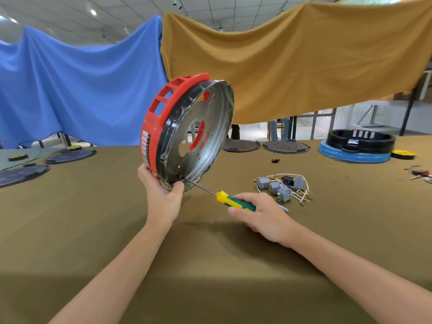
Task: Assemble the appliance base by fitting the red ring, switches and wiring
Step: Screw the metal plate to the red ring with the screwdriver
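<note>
The appliance base stands on edge above the table, tilted: a shiny metal pan [210, 127] with the red ring [161, 113] fitted around its outside. My left hand [161, 188] grips the base at its bottom rim. My right hand [257, 213] holds a yellow and green screwdriver [233, 199], whose tip sits at a hole in the lower rim of the pan. A bundle of grey switches and white wiring [284, 187] lies on the table right of the base.
An olive cloth covers the table [210, 265]. Dark round lids [70, 155] lie at the far left, and two more at the back [286, 146]. A black ring on a blue disc [357, 146] stands far right. Small tools [419, 174] lie at the right edge.
</note>
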### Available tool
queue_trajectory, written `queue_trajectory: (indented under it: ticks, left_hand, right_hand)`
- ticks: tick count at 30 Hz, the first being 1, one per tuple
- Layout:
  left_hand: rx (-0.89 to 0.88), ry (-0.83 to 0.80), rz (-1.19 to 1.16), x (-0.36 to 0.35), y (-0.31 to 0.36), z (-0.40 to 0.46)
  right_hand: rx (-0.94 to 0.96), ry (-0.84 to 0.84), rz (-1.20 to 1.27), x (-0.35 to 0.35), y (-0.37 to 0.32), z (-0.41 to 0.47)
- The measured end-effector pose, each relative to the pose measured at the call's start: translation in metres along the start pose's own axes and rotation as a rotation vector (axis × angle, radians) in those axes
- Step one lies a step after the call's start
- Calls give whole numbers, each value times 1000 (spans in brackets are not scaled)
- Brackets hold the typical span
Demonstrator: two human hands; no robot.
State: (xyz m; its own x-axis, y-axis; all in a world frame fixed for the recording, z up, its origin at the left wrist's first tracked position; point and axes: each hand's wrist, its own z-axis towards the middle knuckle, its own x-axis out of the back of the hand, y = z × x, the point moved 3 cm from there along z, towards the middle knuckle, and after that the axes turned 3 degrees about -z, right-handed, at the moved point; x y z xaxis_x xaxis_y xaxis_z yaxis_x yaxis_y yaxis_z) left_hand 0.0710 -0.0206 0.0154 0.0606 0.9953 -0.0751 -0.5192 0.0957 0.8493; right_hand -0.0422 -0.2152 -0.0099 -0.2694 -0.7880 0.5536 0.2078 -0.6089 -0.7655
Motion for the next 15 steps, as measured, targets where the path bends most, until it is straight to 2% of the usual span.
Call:
queue_trajectory:
  ticks: [4, 9, 12, 15]
  left_hand:
    - [-43, -4, 10, 0, 2, -1]
    - [-91, 8, 16, -1, 4, -1]
    - [-84, 6, -18, -2, 1, -1]
    - [-19, 24, -104, -1, -6, 2]
  right_hand:
    - [-100, -105, 263, 0, -1, -1]
    - [-176, -148, 374, 4, 0, 0]
    - [-139, -47, 221, 2, -1, -1]
    - [36, 151, -204, 4, -8, -5]
